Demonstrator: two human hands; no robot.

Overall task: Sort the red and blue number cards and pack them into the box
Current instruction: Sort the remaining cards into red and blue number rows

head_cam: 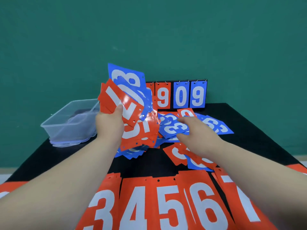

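- The left hand (109,123) is raised above the tabletop (249,128) and grips a fanned bunch of cards, with its thumb pressed on the front one.
- The front card of that bunch is a red 7 card (121,103). A blue 8 card (126,77) stands up behind it, and more red and blue cards hang below.
- The right hand (199,135) reaches over the loose pile in the middle of the tabletop. Its fingers lie along the far edge of a blue 3 card (172,128) and its thumb is at the near edge. The hand is blurred, so I cannot tell whether it grips the card.
- A red 0 card (186,112) lies just beyond those fingers.
- Red cards (164,205) numbered 3, 4, 5, 6 and 7 lie side by side along the near edge.
- The clear plastic box (66,126) sits at the left of the tabletop, apart from both hands.
- A flip scoreboard (181,95) stands at the back against the green wall.
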